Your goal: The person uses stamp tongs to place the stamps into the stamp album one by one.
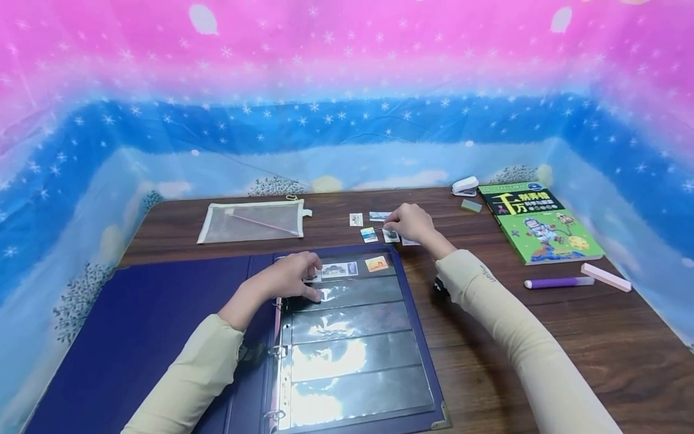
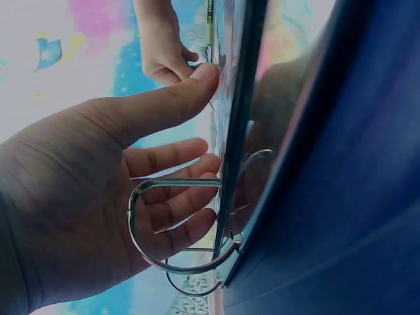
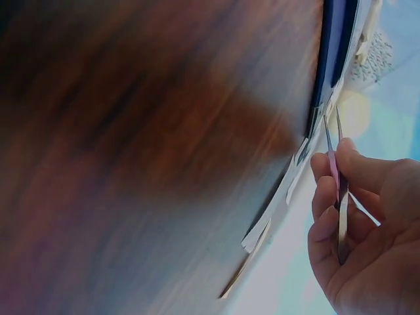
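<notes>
An album lies unfolded, its ring-bound page of clear strip pockets on the right side. In the top strip are a wide stamp and an orange stamp; another is partly covered by my left hand. That hand rests on the page's upper left, fingers loosely extended beside the metal rings. My right hand grips tweezers, tips spread slightly apart. In the head view the right hand is just beyond the album's top edge, over loose stamps.
A mesh zip pouch with a thin stick inside lies at the back left. To the right are a white stapler, a small green block, a green book, a purple pen and a pink bar. Patterned cloth surrounds the table.
</notes>
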A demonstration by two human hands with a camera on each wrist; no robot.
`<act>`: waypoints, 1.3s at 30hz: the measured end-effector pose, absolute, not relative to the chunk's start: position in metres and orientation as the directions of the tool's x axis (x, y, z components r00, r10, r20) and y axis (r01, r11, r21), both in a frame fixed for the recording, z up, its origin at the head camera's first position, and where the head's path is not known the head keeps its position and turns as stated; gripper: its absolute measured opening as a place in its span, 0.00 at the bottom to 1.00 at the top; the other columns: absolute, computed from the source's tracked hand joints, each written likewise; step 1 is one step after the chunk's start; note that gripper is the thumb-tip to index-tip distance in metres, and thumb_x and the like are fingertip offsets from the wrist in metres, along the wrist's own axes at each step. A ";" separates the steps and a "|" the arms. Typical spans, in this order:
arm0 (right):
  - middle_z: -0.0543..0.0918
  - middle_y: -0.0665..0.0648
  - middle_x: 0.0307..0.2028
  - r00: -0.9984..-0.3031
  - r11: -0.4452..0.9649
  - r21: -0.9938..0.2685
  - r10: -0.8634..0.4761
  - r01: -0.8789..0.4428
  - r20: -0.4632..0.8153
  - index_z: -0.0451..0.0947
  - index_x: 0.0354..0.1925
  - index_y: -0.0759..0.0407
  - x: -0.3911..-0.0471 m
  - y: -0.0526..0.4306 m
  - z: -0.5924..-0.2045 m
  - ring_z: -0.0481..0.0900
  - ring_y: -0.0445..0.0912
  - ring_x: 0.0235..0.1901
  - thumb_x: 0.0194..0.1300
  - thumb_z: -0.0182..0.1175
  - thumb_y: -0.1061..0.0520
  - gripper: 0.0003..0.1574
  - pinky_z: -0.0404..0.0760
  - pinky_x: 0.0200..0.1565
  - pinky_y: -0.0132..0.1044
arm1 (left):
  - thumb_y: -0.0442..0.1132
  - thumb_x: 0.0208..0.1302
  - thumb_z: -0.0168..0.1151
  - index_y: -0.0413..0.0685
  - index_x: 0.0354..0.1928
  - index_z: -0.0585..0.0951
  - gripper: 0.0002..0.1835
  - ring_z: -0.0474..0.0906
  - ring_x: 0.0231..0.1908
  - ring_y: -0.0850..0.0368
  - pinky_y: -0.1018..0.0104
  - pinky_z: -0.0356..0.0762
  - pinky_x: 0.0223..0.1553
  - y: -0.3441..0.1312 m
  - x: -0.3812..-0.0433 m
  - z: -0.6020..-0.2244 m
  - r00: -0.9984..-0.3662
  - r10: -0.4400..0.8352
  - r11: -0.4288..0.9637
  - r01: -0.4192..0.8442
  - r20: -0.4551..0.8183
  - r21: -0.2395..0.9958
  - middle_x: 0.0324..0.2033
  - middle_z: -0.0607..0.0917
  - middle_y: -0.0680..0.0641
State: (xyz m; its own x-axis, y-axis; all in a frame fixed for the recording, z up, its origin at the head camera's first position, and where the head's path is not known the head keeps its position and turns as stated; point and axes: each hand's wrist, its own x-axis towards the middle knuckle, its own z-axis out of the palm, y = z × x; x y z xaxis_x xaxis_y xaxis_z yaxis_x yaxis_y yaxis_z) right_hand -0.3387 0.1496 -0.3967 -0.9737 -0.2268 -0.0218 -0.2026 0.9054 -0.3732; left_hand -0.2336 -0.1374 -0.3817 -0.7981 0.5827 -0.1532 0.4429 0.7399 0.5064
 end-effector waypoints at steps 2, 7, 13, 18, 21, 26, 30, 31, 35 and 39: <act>0.87 0.54 0.39 -0.974 0.907 -0.368 -0.226 -0.202 -0.021 0.84 0.44 0.50 -0.339 0.148 -0.396 0.66 0.41 0.18 0.65 0.57 0.48 0.14 0.60 0.21 0.33 | 0.43 0.46 0.73 0.39 0.44 0.75 0.26 0.72 0.34 0.56 0.63 0.71 0.41 -0.138 -0.234 -0.384 -0.795 0.582 0.743 0.435 -0.171 0.509 0.33 0.77 0.46; 0.88 0.53 0.37 -0.975 0.905 -0.378 -0.221 -0.195 -0.028 0.85 0.43 0.49 -0.338 0.148 -0.395 0.67 0.41 0.17 0.64 0.57 0.47 0.14 0.59 0.20 0.32 | 0.41 0.47 0.72 0.42 0.36 0.78 0.17 0.71 0.29 0.60 0.68 0.70 0.36 -0.138 -0.234 -0.386 -0.775 0.605 0.727 0.443 -0.182 0.525 0.29 0.78 0.47; 0.88 0.53 0.36 -0.977 0.905 -0.380 -0.214 -0.190 -0.021 0.85 0.43 0.49 -0.338 0.148 -0.396 0.67 0.41 0.18 0.64 0.57 0.47 0.14 0.60 0.21 0.32 | 0.38 0.48 0.72 0.43 0.31 0.80 0.11 0.72 0.29 0.61 0.69 0.70 0.35 -0.138 -0.234 -0.384 -0.769 0.616 0.718 0.462 -0.168 0.520 0.28 0.80 0.48; 0.88 0.52 0.35 -0.979 0.914 -0.364 -0.203 -0.181 -0.022 0.85 0.40 0.48 -0.338 0.146 -0.396 0.71 0.41 0.20 0.64 0.57 0.46 0.14 0.61 0.21 0.32 | 0.37 0.49 0.71 0.42 0.30 0.80 0.09 0.72 0.27 0.63 0.71 0.70 0.32 -0.137 -0.234 -0.383 -0.760 0.630 0.711 0.483 -0.159 0.511 0.25 0.80 0.49; 0.88 0.52 0.34 -0.980 0.916 -0.361 -0.198 -0.178 -0.020 0.85 0.40 0.48 -0.338 0.144 -0.396 0.70 0.41 0.19 0.64 0.57 0.47 0.13 0.61 0.22 0.33 | 0.36 0.49 0.70 0.42 0.29 0.80 0.08 0.72 0.25 0.64 0.72 0.70 0.31 -0.137 -0.233 -0.382 -0.760 0.632 0.713 0.491 -0.155 0.500 0.24 0.80 0.50; 0.88 0.52 0.29 -0.981 0.916 -0.358 -0.195 -0.180 -0.008 0.85 0.41 0.49 -0.339 0.142 -0.396 0.69 0.40 0.17 0.65 0.57 0.48 0.13 0.62 0.23 0.33 | 0.35 0.52 0.68 0.44 0.26 0.79 0.05 0.70 0.23 0.65 0.73 0.69 0.29 -0.135 -0.230 -0.380 -0.748 0.639 0.718 0.496 -0.180 0.488 0.21 0.80 0.52; 0.86 0.53 0.22 -0.984 0.912 -0.372 -0.178 -0.171 0.015 0.85 0.42 0.50 -0.338 0.144 -0.395 0.65 0.41 0.15 0.65 0.56 0.48 0.14 0.59 0.20 0.32 | 0.35 0.53 0.67 0.46 0.24 0.78 0.06 0.69 0.22 0.66 0.73 0.67 0.29 -0.134 -0.229 -0.378 -0.737 0.649 0.720 0.514 -0.189 0.466 0.19 0.78 0.54; 0.85 0.54 0.21 -0.985 0.911 -0.378 -0.171 -0.167 0.024 0.85 0.42 0.50 -0.338 0.145 -0.394 0.65 0.41 0.14 0.65 0.55 0.48 0.14 0.59 0.20 0.32 | 0.35 0.53 0.67 0.47 0.24 0.78 0.07 0.69 0.22 0.66 0.73 0.67 0.29 -0.133 -0.229 -0.378 -0.739 0.646 0.725 0.516 -0.191 0.457 0.19 0.78 0.54; 0.84 0.56 0.20 -0.987 0.893 -0.421 -0.145 -0.161 0.071 0.84 0.43 0.51 -0.336 0.148 -0.390 0.61 0.40 0.11 0.65 0.56 0.49 0.15 0.56 0.17 0.32 | 0.37 0.53 0.67 0.47 0.26 0.77 0.07 0.71 0.24 0.64 0.71 0.69 0.31 -0.133 -0.230 -0.379 -0.747 0.636 0.737 0.513 -0.193 0.440 0.21 0.79 0.53; 0.80 0.57 0.15 -0.982 0.852 -0.490 -0.135 -0.185 0.135 0.84 0.43 0.52 -0.329 0.143 -0.385 0.58 0.40 0.10 0.65 0.56 0.49 0.15 0.54 0.16 0.32 | 0.37 0.52 0.68 0.45 0.32 0.77 0.09 0.71 0.27 0.62 0.70 0.69 0.34 -0.136 -0.232 -0.381 -0.757 0.618 0.741 0.470 -0.212 0.479 0.26 0.77 0.50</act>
State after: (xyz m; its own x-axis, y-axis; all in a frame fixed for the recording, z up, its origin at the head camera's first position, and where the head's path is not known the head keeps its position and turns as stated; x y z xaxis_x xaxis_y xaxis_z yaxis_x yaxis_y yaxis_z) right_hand -0.3288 0.1433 -0.3849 -0.9816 -0.1351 0.1352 -0.1848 0.8519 -0.4900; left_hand -0.2319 -0.1362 -0.3810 -0.7571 0.6179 -0.2123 0.4703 0.7409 0.4794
